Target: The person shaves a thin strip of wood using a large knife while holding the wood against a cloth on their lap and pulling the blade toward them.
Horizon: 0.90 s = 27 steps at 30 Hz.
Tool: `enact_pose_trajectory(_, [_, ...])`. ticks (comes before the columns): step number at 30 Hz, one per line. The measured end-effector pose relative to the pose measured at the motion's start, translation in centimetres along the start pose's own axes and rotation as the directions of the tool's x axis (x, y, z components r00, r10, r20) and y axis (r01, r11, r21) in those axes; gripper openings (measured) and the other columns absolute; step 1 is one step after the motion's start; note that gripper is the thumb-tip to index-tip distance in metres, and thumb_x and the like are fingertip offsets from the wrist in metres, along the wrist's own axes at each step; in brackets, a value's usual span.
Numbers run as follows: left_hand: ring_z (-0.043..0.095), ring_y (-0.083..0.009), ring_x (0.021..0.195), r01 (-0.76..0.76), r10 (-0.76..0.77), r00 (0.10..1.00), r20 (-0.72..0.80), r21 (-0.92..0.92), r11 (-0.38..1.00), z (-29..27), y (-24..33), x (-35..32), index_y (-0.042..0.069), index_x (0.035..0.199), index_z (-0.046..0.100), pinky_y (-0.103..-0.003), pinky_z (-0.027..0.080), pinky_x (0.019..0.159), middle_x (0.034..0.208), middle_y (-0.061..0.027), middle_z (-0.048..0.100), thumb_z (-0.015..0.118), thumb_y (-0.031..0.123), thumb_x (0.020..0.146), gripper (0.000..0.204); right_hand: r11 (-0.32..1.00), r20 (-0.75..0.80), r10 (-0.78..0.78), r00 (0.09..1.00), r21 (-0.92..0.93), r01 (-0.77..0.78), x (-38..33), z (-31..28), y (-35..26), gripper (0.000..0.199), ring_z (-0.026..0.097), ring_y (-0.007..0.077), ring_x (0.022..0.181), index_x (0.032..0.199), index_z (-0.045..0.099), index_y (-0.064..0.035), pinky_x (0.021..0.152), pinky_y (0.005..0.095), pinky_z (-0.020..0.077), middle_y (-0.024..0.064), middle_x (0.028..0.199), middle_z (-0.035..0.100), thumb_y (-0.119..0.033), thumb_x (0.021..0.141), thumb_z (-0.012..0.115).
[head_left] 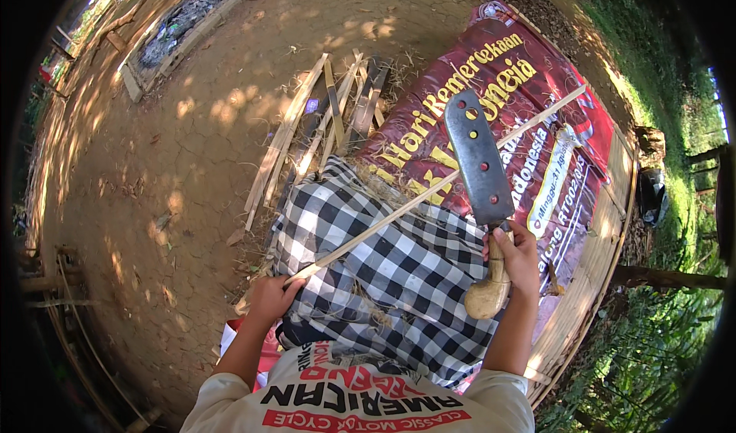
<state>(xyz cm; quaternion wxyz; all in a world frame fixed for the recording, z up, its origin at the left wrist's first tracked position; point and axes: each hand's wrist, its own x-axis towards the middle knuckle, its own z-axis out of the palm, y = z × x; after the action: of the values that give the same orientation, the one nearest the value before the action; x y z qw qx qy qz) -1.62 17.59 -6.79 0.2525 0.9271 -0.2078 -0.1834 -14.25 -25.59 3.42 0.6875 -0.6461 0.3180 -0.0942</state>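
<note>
My left hand (pixel 270 298) grips the near end of a long thin bamboo strip (pixel 429 191) that runs up and to the right across my lap to the far side of the banner. My right hand (pixel 517 254) is closed around the pale wooden handle of a broad cleaver (pixel 478 157). The dark blade, dotted with red and yellow spots, points away from me and lies over the strip near its middle. A black-and-white checked cloth (pixel 383 264) covers my legs beneath both hands.
A dark red printed banner (pixel 537 73) is spread on a bamboo platform (pixel 606 241) on the right. A pile of split bamboo slats (pixel 322 126) lies on the bare earth ahead. An ash-filled framed pit (pixel 180 27) sits far left. Grass and plants border the right.
</note>
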Motion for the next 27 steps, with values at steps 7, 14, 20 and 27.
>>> enact_pose_trajectory(7, [0.060,-0.0380,0.056,0.054,-0.029,0.990,0.140,-0.175,0.983,-0.3,-1.1,1.0,0.001,0.078,0.069,-0.043,0.045,0.052,0.059,-0.0200,0.058,0.064,0.046,0.086,0.046,0.986,-0.115,-0.151,0.982,-0.092,0.141,1.1,1.5,-0.3,0.025,0.063,0.0136,0.064,0.098,0.062,0.0066,0.057,0.0280,0.0522,0.0093,0.079,0.066,-0.017,0.092,0.064])
enact_pose_trajectory(14, [0.061,-0.0372,0.057,0.066,-0.018,0.976,0.216,-0.220,0.973,-0.5,-1.9,1.5,0.000,0.078,0.069,-0.042,0.046,0.054,0.060,-0.0207,0.059,0.066,0.045,0.085,0.045,0.986,-0.167,-0.135,0.977,-0.120,0.115,3.0,2.8,-0.8,0.028,0.059,0.0122,0.056,0.105,0.052,0.0025,0.050,0.0252,0.0489,0.0064,0.072,0.061,-0.023,0.097,0.058])
enact_pose_trajectory(20, [0.062,-0.0337,0.055,0.095,-0.023,0.961,0.275,-0.251,0.963,-0.7,-2.2,1.9,-0.002,0.075,0.068,-0.040,0.046,0.053,0.059,-0.0198,0.060,0.069,0.039,0.084,0.042,0.955,0.045,0.126,0.991,-0.275,-0.109,-0.1,6.9,1.9,0.031,0.060,0.0123,0.056,0.098,0.056,0.0047,0.050,0.0257,0.0484,0.0068,0.070,0.061,-0.018,0.085,0.073])
enact_pose_trajectory(27, [0.060,-0.0297,0.051,0.087,-0.007,0.955,0.296,-0.260,0.962,-0.3,-3.5,1.9,-0.002,0.075,0.068,-0.038,0.045,0.051,0.056,-0.0179,0.059,0.069,0.038,0.084,0.041,0.835,0.122,0.001,0.993,-0.546,0.066,-0.8,8.6,0.2,0.031,0.055,0.0083,0.071,0.094,0.064,0.0056,0.065,0.0259,0.0479,0.0066,0.077,0.064,-0.009,0.072,0.079])
